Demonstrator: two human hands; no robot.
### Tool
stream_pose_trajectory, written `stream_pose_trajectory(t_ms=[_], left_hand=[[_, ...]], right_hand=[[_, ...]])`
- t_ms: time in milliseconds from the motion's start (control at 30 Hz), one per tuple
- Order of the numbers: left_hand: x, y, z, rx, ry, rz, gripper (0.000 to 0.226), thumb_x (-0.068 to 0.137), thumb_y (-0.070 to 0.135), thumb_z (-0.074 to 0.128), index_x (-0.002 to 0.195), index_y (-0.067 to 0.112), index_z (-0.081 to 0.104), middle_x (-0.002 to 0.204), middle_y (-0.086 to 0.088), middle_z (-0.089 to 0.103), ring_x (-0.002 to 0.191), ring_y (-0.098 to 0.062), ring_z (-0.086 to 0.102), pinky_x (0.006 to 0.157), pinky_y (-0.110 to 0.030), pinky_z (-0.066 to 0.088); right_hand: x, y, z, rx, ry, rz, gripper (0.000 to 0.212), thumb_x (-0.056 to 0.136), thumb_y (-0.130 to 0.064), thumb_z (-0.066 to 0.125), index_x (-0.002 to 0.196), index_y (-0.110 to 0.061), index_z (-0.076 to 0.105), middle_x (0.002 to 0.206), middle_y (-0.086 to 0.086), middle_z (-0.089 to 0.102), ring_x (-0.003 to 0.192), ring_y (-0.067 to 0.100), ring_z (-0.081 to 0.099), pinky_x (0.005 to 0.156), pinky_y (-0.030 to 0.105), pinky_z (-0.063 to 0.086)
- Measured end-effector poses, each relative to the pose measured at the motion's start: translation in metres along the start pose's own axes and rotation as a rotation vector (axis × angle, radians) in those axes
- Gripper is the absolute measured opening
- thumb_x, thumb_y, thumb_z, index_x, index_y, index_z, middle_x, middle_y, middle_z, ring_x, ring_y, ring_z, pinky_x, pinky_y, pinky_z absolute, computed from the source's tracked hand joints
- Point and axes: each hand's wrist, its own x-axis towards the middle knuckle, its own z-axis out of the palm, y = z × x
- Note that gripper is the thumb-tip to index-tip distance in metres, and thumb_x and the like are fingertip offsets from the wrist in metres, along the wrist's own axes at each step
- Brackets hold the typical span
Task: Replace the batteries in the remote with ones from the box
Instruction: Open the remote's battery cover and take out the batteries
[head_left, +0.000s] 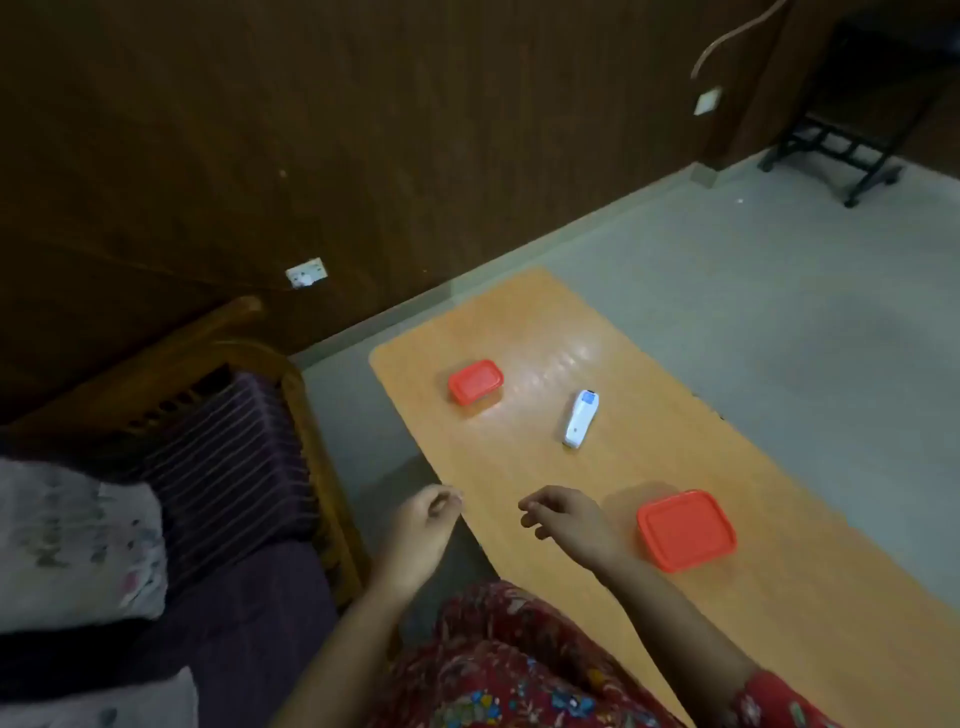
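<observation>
Loosely curled, with nothing visible in either, the left hand and right hand hover at the near edge of the table, seemingly poised to reach. Farther out and well apart from both, the white remote lies flat mid-table. A small red-lidded box sits far left, and a larger red-lidded box sits just right of the right hand. Both are closed, so I cannot tell which holds the batteries.

The left hand and right hand hover loosely curled over the table edge, near the remote.
</observation>
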Motion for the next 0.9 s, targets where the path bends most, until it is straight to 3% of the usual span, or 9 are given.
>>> stream_pose_trajectory(t_ms=[200, 333, 500, 600, 733, 900], left_hand=[[0.096, 0.007, -0.014, 0.125, -0.214, 0.035, 0.020, 0.095, 0.039, 0.048, 0.098, 0.028, 0.065, 0.107, 0.009, 0.065, 0.097, -0.012, 0.060, 0.080, -0.030, 0.049], [0.161, 0.016, -0.025, 0.186, -0.388, 0.132, 0.016, 0.096, 0.031, 0.049, 0.098, 0.026, 0.064, 0.105, 0.007, 0.068, 0.099, -0.015, 0.062, 0.088, -0.035, 0.050], [0.224, 0.022, -0.026, 0.321, -0.546, 0.236, 0.017, 0.093, 0.030, 0.050, 0.084, 0.039, 0.060, 0.100, 0.008, 0.069, 0.093, -0.014, 0.063, 0.089, -0.037, 0.050], [0.240, 0.019, -0.014, 0.354, -0.608, 0.258, 0.014, 0.093, 0.032, 0.050, 0.091, 0.036, 0.063, 0.101, 0.008, 0.068, 0.095, -0.015, 0.062, 0.089, -0.038, 0.050], [0.252, -0.001, 0.012, 0.381, -0.631, 0.267, 0.018, 0.094, 0.033, 0.049, 0.104, 0.031, 0.063, 0.104, 0.008, 0.068, 0.096, -0.013, 0.062, 0.086, -0.036, 0.051], [0.275, -0.049, 0.048, 0.315, -0.554, 0.267, 0.013, 0.094, 0.033, 0.048, 0.100, 0.035, 0.059, 0.103, 0.009, 0.068, 0.094, -0.012, 0.062, 0.083, -0.034, 0.051]], right_hand=[[0.059, -0.009, -0.003, 0.167, 0.190, 0.128, 0.018, 0.094, -0.024, 0.050, 0.097, -0.019, 0.067, 0.087, -0.005, 0.070, 0.082, 0.020, 0.064, 0.087, 0.045, 0.053], [0.091, -0.024, 0.002, 0.254, 0.365, 0.218, 0.020, 0.094, -0.027, 0.050, 0.099, -0.019, 0.066, 0.089, -0.006, 0.070, 0.089, 0.026, 0.066, 0.085, 0.045, 0.052], [0.113, -0.035, 0.016, 0.383, 0.552, 0.333, 0.019, 0.091, -0.027, 0.050, 0.097, -0.021, 0.066, 0.087, -0.007, 0.070, 0.086, 0.033, 0.066, 0.082, 0.048, 0.053], [0.123, -0.030, 0.023, 0.434, 0.619, 0.388, 0.020, 0.090, -0.027, 0.049, 0.097, -0.021, 0.067, 0.087, -0.006, 0.071, 0.084, 0.031, 0.067, 0.079, 0.045, 0.053], [0.143, -0.010, 0.036, 0.493, 0.696, 0.421, 0.018, 0.091, -0.023, 0.048, 0.095, -0.023, 0.065, 0.088, -0.005, 0.072, 0.084, 0.032, 0.066, 0.075, 0.043, 0.052], [0.183, 0.039, 0.063, 0.518, 0.746, 0.412, 0.019, 0.093, -0.022, 0.046, 0.096, -0.022, 0.065, 0.087, -0.008, 0.070, 0.085, 0.030, 0.066, 0.079, 0.045, 0.053]])
